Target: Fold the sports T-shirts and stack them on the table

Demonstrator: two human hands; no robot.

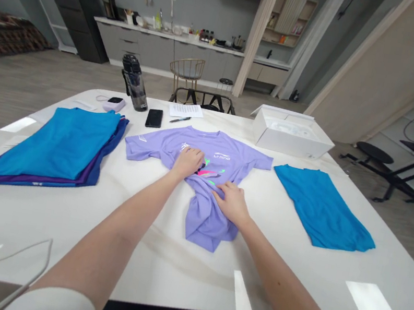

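Observation:
A lavender T-shirt [228,145] lies on the white table in front of me, sleeves spread to both sides and its lower part bunched toward me. It has white lettering and a bright pink and green print on the chest. My left hand [189,161] is closed on the cloth left of the print, fingertips partly hidden. Lower and to the right, my right hand [234,202] grips the gathered fabric, thumb pointing left. A folded blue garment [325,209] lies to the right. On the left is a stack of folded clothes [60,141], blue on top with purple and navy beneath.
Behind the shirt are a dark water bottle [135,85], a black phone [154,118], a pen [180,119], a printed paper [186,111] and a small pale device [114,104]. A white box [292,135] stands at the back right. A cable [27,252] crosses the table's front left.

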